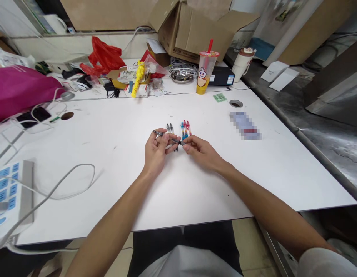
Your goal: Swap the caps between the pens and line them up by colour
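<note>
A dark, slim pen [175, 141] is held slantwise between my two hands above the white table [213, 196]. My left hand [155, 152] is closed around its barrel, with one end showing past the index finger. Pinched in the fingertips of my right hand [204, 153] is the pen's other end; whether that end is a cap I cannot tell. Behind my left fingers lie two clear pens with dark tips [169, 128], partly hidden. Beside them, close to my right fingers, several coloured pens [185, 128] in blue and red lie side by side.
A drink cup [206, 73] with a red straw stands at the back, near an open cardboard box [192, 34]. A tape roll [236, 103] and a blurred-out packet [245, 125] lie right. At left are a power strip [22, 184] and loose white cables [80, 166].
</note>
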